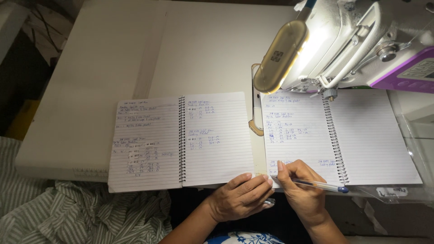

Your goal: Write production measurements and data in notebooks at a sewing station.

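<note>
Two open spiral notebooks lie side by side on a white table (113,68). The left notebook (181,140) has blue handwriting on both lined pages. The right notebook (339,135) sits under the sewing machine head; its left page is written on and its right page is nearly blank. My right hand (303,190) grips a clear blue pen (323,185), its tip at the bottom of the right notebook's left page. My left hand (242,196) rests with fingers curled at the table's front edge, touching the lower corner of the left notebook, and holds nothing I can see.
A white sewing machine (357,40) with a lit lamp and a purple control panel (413,72) overhangs the right notebook. Striped green-white fabric (77,212) is heaped at the lower left. A metal plate (255,113) shows between the notebooks.
</note>
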